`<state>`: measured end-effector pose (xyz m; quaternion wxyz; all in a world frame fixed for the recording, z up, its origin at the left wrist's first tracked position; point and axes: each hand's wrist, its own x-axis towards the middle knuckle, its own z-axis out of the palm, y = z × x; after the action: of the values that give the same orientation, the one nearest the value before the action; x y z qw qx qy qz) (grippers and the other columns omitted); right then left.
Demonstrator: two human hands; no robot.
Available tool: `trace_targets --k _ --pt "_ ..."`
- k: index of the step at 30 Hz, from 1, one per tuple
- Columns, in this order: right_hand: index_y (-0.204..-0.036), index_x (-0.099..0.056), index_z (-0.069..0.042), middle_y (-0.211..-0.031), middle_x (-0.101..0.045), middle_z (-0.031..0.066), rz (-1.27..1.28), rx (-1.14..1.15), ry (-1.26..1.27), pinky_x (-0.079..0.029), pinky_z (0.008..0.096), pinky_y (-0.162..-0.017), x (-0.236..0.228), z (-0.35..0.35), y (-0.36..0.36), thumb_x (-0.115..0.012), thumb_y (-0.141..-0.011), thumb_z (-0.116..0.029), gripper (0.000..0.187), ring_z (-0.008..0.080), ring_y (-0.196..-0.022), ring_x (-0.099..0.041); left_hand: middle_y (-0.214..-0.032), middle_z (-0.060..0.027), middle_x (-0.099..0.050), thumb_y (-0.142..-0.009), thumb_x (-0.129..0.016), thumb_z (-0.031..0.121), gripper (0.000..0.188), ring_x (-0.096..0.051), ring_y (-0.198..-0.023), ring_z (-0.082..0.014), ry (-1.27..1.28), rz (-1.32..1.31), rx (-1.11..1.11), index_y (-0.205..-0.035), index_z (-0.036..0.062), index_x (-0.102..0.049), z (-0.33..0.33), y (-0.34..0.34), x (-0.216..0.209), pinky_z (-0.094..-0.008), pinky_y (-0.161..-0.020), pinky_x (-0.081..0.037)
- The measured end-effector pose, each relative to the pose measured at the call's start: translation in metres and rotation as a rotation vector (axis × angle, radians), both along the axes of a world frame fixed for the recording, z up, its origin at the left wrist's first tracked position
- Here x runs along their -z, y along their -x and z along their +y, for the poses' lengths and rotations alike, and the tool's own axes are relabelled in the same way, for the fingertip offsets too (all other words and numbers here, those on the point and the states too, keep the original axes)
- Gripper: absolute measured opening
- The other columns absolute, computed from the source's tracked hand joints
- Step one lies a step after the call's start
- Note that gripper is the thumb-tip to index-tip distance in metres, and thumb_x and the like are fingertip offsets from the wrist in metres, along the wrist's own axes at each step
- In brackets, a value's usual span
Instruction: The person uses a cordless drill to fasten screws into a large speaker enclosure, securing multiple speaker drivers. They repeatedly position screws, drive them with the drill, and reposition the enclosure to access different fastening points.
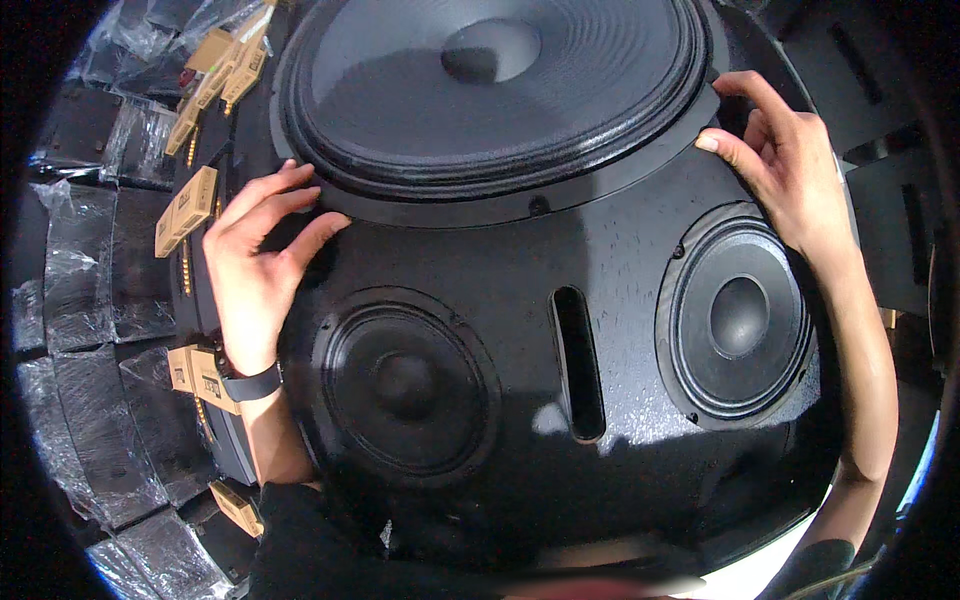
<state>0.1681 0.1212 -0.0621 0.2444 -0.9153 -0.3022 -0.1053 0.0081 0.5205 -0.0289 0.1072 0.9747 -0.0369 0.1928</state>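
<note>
A large black speaker driver (560,150) with a round cone lies in the upper part of a black speaker cabinet (510,330). At its left edge my left hand (262,225) has bent fingers and the thumb on the rim, gripping it. Across from it my right hand (780,165) holds the right rim, thumb on the ring and index finger curled at the edge. Nearer to me, two smaller drivers sit in the panel: the left one (405,385) and the right one (738,315). A screw hole (540,206) shows in the big ring.
Between the small drivers is a long slot (578,365) in the panel. Several small cardboard boxes (187,212) line the left side. Beyond them are stacked black cabinets (85,260) in clear plastic wrap. More dark cabinets (850,70) stand at the right.
</note>
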Motion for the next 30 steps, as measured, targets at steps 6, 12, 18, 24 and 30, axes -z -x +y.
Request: trace_targets --k 6,12,18,24,30 --pt "-0.122 -0.063 -0.004 -0.057 -0.055 0.0136 -0.051 0.004 0.046 -0.045 0.0426 -0.055 -0.006 0.001 0.002 -0.076 -0.091 -0.043 0.051 0.0311 -0.053 -0.059 -0.116 -0.0141 -0.074 -0.076 -0.089 0.014 0.032 -0.069 -0.122 -0.0319 0.042 -0.01 0.087 -0.098 -0.0037 -0.072 0.005 -0.004 0.0 -0.0389 -0.1 -0.055" --pt "-0.122 -0.063 -0.004 -0.058 -0.056 0.0152 -0.053 -0.003 0.052 -0.046 0.0434 -0.056 -0.007 0.003 0.002 -0.075 -0.092 -0.044 0.051 0.0323 -0.054 -0.061 -0.114 -0.0119 -0.071 -0.081 -0.085 0.021 0.033 -0.071 -0.108 -0.0354 0.039 -0.014 0.11 -0.098 0.0 -0.067 0.005 -0.005 0.001 -0.0391 -0.09 -0.057" --pt "-0.117 -0.062 -0.005 -0.056 -0.056 0.0145 -0.04 0.0 0.048 -0.046 0.044 -0.057 -0.005 0.002 -0.002 -0.075 -0.09 -0.046 0.05 0.0326 -0.055 -0.062 -0.119 -0.0158 -0.07 -0.082 -0.084 0.011 0.032 -0.069 -0.112 -0.0356 0.012 0.053 0.085 -0.104 -0.0011 -0.065 0.002 -0.002 -0.002 -0.0391 -0.095 -0.055" --pt "-0.118 -0.061 -0.007 -0.055 -0.047 0.0114 -0.105 -0.008 0.039 -0.04 0.0419 -0.055 0.003 0.0 -0.01 -0.074 -0.087 -0.048 0.053 0.0267 -0.052 -0.048 -0.116 -0.0128 -0.069 -0.082 -0.083 0.014 0.03 -0.069 -0.103 -0.0362 -0.044 0.015 0.114 -0.101 -0.0007 -0.065 0.0 -0.005 0.0 -0.0397 -0.089 -0.055" --pt "-0.119 -0.06 -0.009 -0.055 -0.038 0.0082 -0.146 -0.002 0.031 -0.035 0.0403 -0.054 0.007 -0.001 -0.015 -0.074 -0.084 -0.049 0.055 0.0209 -0.051 -0.037 -0.113 -0.0097 -0.07 -0.082 -0.084 0.017 0.031 -0.069 -0.099 -0.032 -0.116 -0.02 0.158 -0.1 0.0008 -0.065 0.004 -0.007 0.001 -0.0389 -0.085 -0.049"
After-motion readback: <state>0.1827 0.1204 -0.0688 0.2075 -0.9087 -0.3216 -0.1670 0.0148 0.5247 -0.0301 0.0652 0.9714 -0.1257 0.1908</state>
